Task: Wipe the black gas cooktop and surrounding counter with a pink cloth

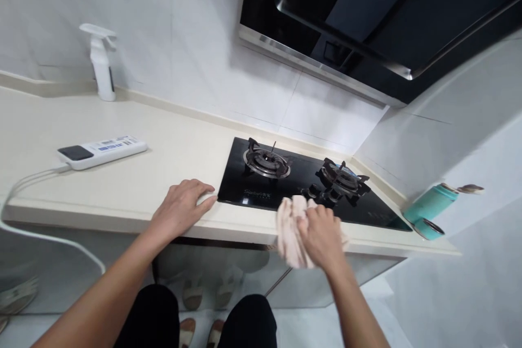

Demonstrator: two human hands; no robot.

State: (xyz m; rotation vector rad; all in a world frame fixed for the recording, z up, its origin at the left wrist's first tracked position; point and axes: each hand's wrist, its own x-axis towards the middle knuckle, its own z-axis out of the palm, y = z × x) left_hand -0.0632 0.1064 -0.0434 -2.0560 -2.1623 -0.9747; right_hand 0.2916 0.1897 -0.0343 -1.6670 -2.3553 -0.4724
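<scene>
My right hand [322, 231] grips a crumpled pale pink cloth [290, 234], which lies against the front edge of the counter and overlaps the near edge of the black gas stove [255, 182]. At the stove's left front corner, my left hand [181, 209] rests on the countertop. Its thumb and forefinger close round a small white object [206, 197], mostly hidden by the fingers, so its kind is unclear. Two burners stand on the glass, a left burner [267, 160] and a right burner [342, 176], with dark control knobs [312, 190] near the cloth.
A white spray bottle [101, 65] stands by the wall. Nearer lies a white power bank [108, 149] with a white cable [53, 238]. A teal canister [432, 203] and an open teal cup [428, 228] stand at the counter's right end. The range hood [326, 54] overhangs the stove.
</scene>
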